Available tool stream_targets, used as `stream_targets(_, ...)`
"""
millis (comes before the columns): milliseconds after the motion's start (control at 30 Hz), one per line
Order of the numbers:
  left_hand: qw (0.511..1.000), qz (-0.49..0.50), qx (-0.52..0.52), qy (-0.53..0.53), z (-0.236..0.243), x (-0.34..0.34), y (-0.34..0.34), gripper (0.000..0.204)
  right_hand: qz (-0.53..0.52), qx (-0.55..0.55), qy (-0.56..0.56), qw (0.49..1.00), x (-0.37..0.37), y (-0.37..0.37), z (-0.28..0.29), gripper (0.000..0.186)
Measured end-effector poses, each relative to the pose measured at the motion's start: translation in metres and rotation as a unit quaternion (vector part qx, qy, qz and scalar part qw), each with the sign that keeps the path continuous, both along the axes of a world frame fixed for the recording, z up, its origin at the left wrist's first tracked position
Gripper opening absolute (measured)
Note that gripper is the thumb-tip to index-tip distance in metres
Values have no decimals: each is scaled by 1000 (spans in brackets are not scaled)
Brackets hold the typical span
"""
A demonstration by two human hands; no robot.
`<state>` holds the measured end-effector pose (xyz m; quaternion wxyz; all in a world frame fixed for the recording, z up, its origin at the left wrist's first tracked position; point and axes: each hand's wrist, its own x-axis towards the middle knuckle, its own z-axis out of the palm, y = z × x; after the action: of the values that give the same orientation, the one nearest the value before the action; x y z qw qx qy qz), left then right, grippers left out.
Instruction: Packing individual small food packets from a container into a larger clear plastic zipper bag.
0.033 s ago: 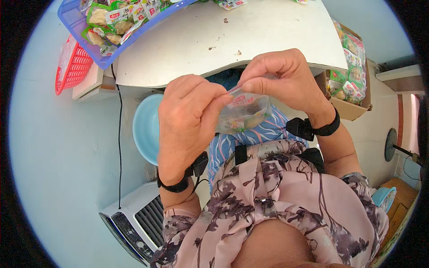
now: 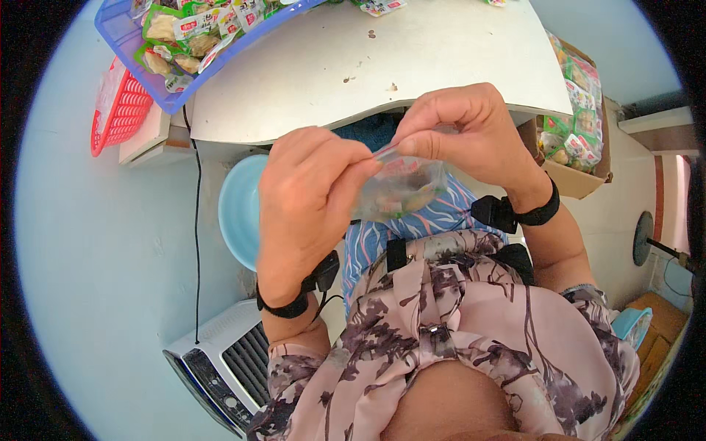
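Above my lap hangs a clear plastic zip bag (image 2: 401, 192) with red print and some small green-and-white packets showing dimly inside. My left hand (image 2: 305, 187) pinches one side of its top edge between thumb and fingers. My right hand (image 2: 467, 128) pinches the same edge a short way along, with the thumb flat against the plastic. Both hands are close together just in front of the white table's (image 2: 471, 44) near edge. Part of the bag's upper strip is hidden behind my fingers.
A blue basket (image 2: 195, 82) of food packets sits on the table's left, with a red basket (image 2: 125, 110) beside it. Below is a light blue basin (image 2: 239, 213). A cardboard box (image 2: 577, 180) of packets stands right. A black cord (image 2: 197, 242) hangs along the left wall.
Both hands and the bag have shifted very slightly downward. The grip on the bag's edge is the same.
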<state>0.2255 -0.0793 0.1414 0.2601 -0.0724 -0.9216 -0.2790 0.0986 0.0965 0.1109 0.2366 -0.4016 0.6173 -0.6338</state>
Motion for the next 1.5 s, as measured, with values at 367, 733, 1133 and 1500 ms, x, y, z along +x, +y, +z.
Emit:
stream_targets(367,986,60,116,-105,2,43,-44,18,-15,-5,4,1000,2,11,3,8)
stream_targets(733,991,115,15,-68,16,34,-28,29,-8,4,-20,1000,6,8,6,8)
stream_targets(1133,994,42,79,-67,9,16,27,13,31,-2,20,999,8,11,6,18)
stream_targets(1500,984,-18,142,-103,8,15,11,9,195,132,-1,972,10,23,-30,36)
